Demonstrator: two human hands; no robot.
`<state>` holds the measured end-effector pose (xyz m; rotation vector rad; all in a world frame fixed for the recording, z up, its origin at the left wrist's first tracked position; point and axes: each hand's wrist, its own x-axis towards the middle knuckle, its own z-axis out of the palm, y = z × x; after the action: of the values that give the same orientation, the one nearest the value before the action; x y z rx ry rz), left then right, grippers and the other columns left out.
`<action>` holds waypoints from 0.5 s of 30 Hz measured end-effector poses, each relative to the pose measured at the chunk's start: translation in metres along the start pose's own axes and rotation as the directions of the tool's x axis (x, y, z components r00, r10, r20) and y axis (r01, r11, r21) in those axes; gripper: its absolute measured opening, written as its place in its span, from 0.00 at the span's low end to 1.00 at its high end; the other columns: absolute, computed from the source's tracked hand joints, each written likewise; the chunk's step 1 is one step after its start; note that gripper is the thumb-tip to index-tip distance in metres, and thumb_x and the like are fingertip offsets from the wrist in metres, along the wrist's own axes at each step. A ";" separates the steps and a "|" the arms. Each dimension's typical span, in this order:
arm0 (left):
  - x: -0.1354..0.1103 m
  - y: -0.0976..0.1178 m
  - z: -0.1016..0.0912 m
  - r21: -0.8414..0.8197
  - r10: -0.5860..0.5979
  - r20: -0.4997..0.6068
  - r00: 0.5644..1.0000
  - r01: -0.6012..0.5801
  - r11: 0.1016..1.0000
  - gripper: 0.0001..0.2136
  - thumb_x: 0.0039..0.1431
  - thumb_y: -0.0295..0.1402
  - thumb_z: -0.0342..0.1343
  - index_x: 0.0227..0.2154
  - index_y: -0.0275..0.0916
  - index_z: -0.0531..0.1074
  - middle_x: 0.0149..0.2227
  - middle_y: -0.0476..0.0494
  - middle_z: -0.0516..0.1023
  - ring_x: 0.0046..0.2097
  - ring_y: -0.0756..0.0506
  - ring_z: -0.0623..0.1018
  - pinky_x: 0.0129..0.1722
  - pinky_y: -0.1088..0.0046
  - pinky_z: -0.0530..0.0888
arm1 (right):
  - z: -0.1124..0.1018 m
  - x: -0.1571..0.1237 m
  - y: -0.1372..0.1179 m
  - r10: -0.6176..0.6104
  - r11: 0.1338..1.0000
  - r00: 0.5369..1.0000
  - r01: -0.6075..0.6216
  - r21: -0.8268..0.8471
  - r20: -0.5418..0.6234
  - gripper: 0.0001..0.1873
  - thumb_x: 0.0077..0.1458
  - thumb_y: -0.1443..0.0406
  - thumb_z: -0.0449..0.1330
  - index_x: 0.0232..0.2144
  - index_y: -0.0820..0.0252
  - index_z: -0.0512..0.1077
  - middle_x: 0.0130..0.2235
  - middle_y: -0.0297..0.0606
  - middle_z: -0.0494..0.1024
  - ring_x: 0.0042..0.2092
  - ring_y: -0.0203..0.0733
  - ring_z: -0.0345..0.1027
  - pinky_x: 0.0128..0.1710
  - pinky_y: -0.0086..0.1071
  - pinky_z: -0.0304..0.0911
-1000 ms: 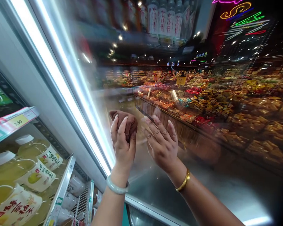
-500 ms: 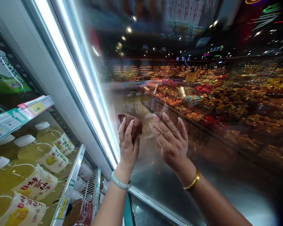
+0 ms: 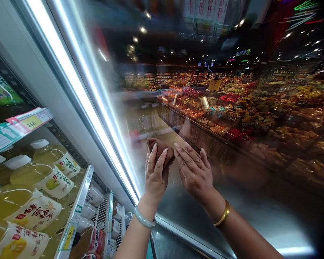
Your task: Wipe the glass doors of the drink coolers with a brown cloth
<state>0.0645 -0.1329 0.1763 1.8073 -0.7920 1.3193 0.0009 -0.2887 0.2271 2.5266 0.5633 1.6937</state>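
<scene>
A folded brown cloth [image 3: 166, 148] is bunched in my left hand [image 3: 156, 172], whose fingers press it against the glass door [image 3: 175, 205]. Just to the right, my right hand [image 3: 194, 169] has its fingers stretched out and holds nothing. Its fingertips come close to the cloth's right edge; whether they touch it I cannot tell. A pale jade bangle [image 3: 144, 217] circles my left wrist, and a gold bracelet [image 3: 223, 214] my right.
Yellow drink bottles [image 3: 32, 201] fill the cooler shelf on the left, behind a price strip [image 3: 75, 216]. A bright light tube [image 3: 83, 100] runs along the door frame. Heaped packaged goods [image 3: 259, 118] show in the glass, with a yellow price sign [image 3: 214, 85] above them.
My left hand has moved right and slightly down with the cloth, closing the gap to my right hand. My right hand has dropped slightly. The view has shifted a little.
</scene>
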 end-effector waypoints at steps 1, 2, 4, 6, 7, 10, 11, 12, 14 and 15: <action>-0.010 0.001 0.001 0.006 -0.016 0.008 1.000 0.016 1.000 0.34 0.68 0.24 0.59 0.72 0.50 0.57 0.73 0.34 0.59 0.74 0.40 0.62 0.73 0.53 0.64 | 0.002 -0.003 0.000 -0.010 1.000 1.000 0.010 -0.021 0.002 0.25 0.67 0.70 0.55 0.65 0.57 0.69 0.69 0.33 0.68 0.77 0.35 0.43 0.80 0.39 0.29; -0.021 0.003 0.004 0.000 -0.037 0.015 0.999 0.037 0.999 0.34 0.68 0.24 0.58 0.73 0.49 0.56 0.74 0.34 0.59 0.74 0.40 0.62 0.73 0.53 0.64 | 0.003 -0.005 -0.001 -0.020 0.999 1.000 0.020 -0.037 0.005 0.25 0.68 0.69 0.54 0.64 0.56 0.70 0.69 0.32 0.67 0.77 0.35 0.43 0.80 0.39 0.29; -0.037 0.010 0.010 -0.030 -0.070 0.035 0.997 0.071 0.997 0.33 0.69 0.24 0.57 0.73 0.48 0.56 0.74 0.33 0.57 0.75 0.40 0.60 0.73 0.53 0.64 | 0.005 -0.007 -0.002 -0.037 0.998 0.999 0.037 -0.050 0.009 0.24 0.68 0.69 0.53 0.64 0.55 0.70 0.70 0.31 0.66 0.77 0.36 0.43 0.80 0.40 0.30; -0.042 0.017 0.016 -0.072 -0.056 0.027 0.998 0.058 0.996 0.33 0.69 0.24 0.57 0.73 0.48 0.56 0.74 0.33 0.57 0.76 0.38 0.58 0.73 0.50 0.64 | 0.004 -0.007 -0.002 -0.039 0.999 0.999 0.039 -0.031 0.021 0.25 0.69 0.68 0.52 0.65 0.56 0.69 0.70 0.31 0.67 0.77 0.37 0.46 0.80 0.40 0.32; -0.039 0.020 0.018 -0.087 -0.036 0.016 0.999 0.037 0.996 0.33 0.68 0.23 0.57 0.73 0.49 0.57 0.74 0.33 0.58 0.76 0.37 0.57 0.73 0.48 0.64 | 0.001 -0.007 -0.001 -0.032 0.999 0.999 0.033 -0.012 0.030 0.25 0.69 0.68 0.52 0.65 0.57 0.69 0.69 0.32 0.67 0.76 0.37 0.47 0.80 0.40 0.33; -0.021 0.023 0.018 -0.079 -0.007 -0.023 1.000 0.006 0.997 0.35 0.66 0.22 0.60 0.72 0.49 0.58 0.73 0.35 0.60 0.75 0.38 0.59 0.73 0.52 0.64 | -0.012 -0.011 0.005 0.021 1.000 0.999 -0.022 0.017 0.039 0.26 0.68 0.70 0.51 0.66 0.57 0.67 0.68 0.34 0.70 0.76 0.36 0.49 0.80 0.39 0.34; -0.016 0.023 0.017 -0.069 -0.023 -0.027 0.999 0.021 0.997 0.35 0.66 0.22 0.60 0.72 0.49 0.58 0.73 0.35 0.60 0.75 0.39 0.60 0.73 0.54 0.64 | -0.016 -0.014 0.007 0.044 0.999 0.999 -0.045 0.005 0.029 0.27 0.68 0.71 0.51 0.67 0.57 0.67 0.67 0.34 0.71 0.76 0.35 0.49 0.80 0.39 0.33; -0.012 0.025 0.016 -0.062 -0.049 -0.029 0.998 0.048 0.997 0.36 0.65 0.21 0.61 0.72 0.49 0.57 0.73 0.35 0.60 0.75 0.40 0.60 0.73 0.56 0.63 | -0.020 -0.018 0.010 0.060 0.998 0.998 -0.060 -0.015 0.016 0.27 0.67 0.71 0.52 0.67 0.56 0.67 0.66 0.34 0.72 0.76 0.35 0.49 0.80 0.39 0.31; -0.013 0.031 0.017 -0.066 -0.103 -0.029 0.994 0.101 0.993 0.37 0.66 0.22 0.60 0.73 0.49 0.55 0.74 0.35 0.58 0.75 0.41 0.60 0.74 0.57 0.62 | -0.024 -0.027 0.013 0.065 0.996 0.998 -0.065 -0.065 -0.004 0.27 0.67 0.71 0.53 0.66 0.55 0.68 0.65 0.33 0.73 0.76 0.35 0.47 0.80 0.38 0.30; -0.017 0.036 0.018 -0.072 -0.115 -0.023 0.993 0.113 0.991 0.37 0.66 0.22 0.60 0.73 0.49 0.55 0.74 0.35 0.57 0.75 0.41 0.60 0.74 0.57 0.62 | -0.024 -0.030 0.014 0.060 0.995 0.998 -0.060 -0.085 -0.009 0.27 0.67 0.71 0.53 0.66 0.55 0.68 0.65 0.32 0.73 0.76 0.34 0.47 0.80 0.38 0.31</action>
<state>0.0392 -0.1667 0.1640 1.7491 -0.7018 1.2247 -0.0270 -0.3155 0.2131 2.5044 0.4099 1.7064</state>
